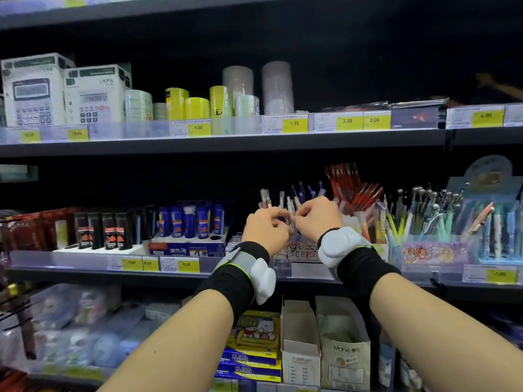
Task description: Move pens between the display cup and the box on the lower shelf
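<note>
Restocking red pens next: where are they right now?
Head view, middle shelf, right of centre: the red pens stand upright just right of the right hand, left of the pastel pens.

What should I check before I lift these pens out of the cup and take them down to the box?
1. Left hand curled around the pens: ok.
2. Right hand pinching the same bunch: ok.
3. Pens gathered into one tidy bundle: cannot tell, the hands hide them.
4. Red pens close beside the right hand, may snag: not ok.
5. Open box on the lower shelf reachable from above: ok.
6. Room inside that box: cannot tell.
</note>
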### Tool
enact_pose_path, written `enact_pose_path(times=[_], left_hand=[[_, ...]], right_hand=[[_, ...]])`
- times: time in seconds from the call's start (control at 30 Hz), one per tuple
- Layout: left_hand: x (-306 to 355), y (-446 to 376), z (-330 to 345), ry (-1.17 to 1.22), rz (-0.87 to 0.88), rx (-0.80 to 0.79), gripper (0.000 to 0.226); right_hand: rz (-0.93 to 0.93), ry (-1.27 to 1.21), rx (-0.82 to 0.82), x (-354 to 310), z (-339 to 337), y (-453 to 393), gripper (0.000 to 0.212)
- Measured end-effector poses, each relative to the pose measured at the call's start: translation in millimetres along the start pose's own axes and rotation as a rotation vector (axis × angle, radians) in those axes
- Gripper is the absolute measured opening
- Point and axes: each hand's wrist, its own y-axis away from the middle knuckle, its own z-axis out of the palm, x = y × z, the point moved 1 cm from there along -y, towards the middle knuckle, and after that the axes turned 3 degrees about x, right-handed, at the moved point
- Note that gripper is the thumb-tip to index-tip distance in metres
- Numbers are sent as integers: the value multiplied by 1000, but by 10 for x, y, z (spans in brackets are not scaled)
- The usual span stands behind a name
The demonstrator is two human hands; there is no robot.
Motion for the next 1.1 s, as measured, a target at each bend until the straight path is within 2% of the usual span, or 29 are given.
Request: enact_pose_path(times=[0.3, 0.43, 0.57, 0.77, 0.87, 1.1], left_hand=[[-22, 50, 34, 3, 32, -40, 58], [-7, 70, 18, -43, 99, -10, 72], [24, 73, 15, -124, 107, -67, 78], [12, 101, 24, -242, 104, -106, 85], [37, 90, 52, -225, 109, -143, 85], [133, 88, 117, -175, 114, -165, 83]], right_hand=[[26, 173, -35, -51, 46, -4, 14], [12, 195, -43, -54, 44, -10, 15], [1, 248, -21, -71, 46, 2, 14], [-39, 210, -18, 16, 70, 74, 16], [-73, 154, 27, 44, 59, 96, 13], [-33, 55, 83, 2, -62, -27, 20]])
